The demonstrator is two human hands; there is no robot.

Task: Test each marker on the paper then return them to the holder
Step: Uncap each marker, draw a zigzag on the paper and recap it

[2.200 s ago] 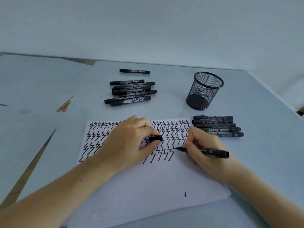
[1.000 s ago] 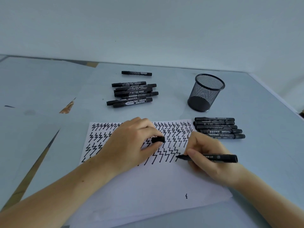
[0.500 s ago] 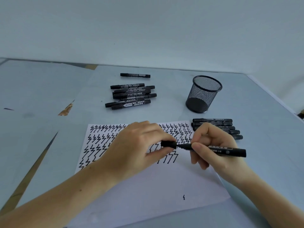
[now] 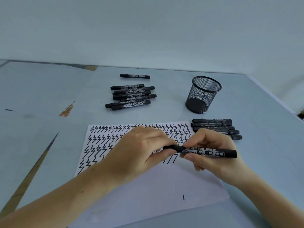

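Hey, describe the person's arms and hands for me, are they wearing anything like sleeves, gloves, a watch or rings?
Both arms come in bare from the bottom of the frame; no sleeve shows on either forearm. The left hand and right hand wear no gloves. No watch, bracelet or ring is visible on the wrists or the fingers that show. Fingernails look short and unpainted. No marks or ink stains can be made out.

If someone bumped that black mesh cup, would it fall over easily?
Probably yes. The mesh cup looks empty and is see-through wire, so likely light. It stands upright, taller than its base, so a nudge near the rim might tip it; then it could roll.
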